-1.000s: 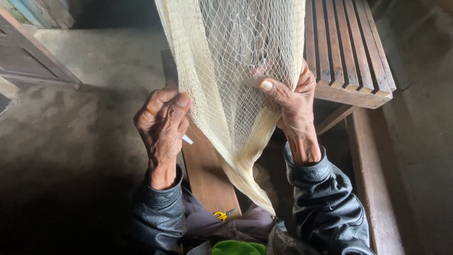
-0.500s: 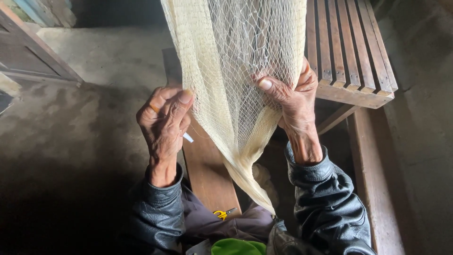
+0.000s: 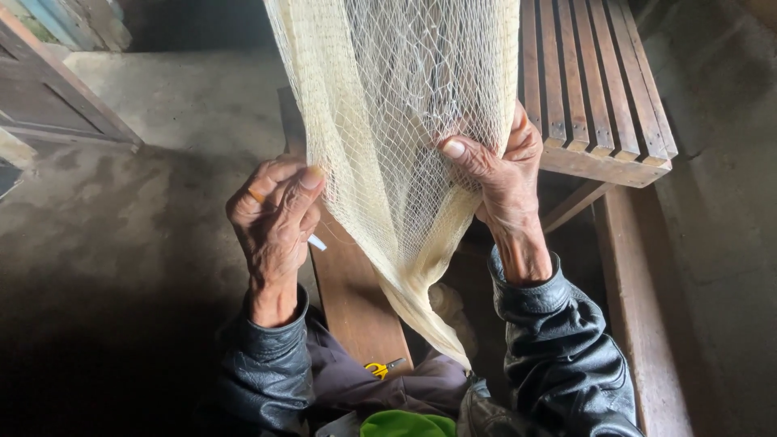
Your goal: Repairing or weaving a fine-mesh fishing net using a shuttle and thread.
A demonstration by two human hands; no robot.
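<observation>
One pale fishing net (image 3: pixel 388 121) hangs down over the wooden plank (image 3: pixel 356 299) beside the slatted bench (image 3: pixel 599 89). Right hand (image 3: pixel 498 174) grips its mesh, spreading it taut; left hand (image 3: pixel 275 218) pinches the edge around a small white tool (image 3: pixel 317 242).

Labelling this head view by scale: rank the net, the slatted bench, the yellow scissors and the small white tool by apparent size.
1. net
2. slatted bench, though it is cut off by the frame
3. yellow scissors
4. white tool, mostly hidden, so unsure against the scissors
</observation>
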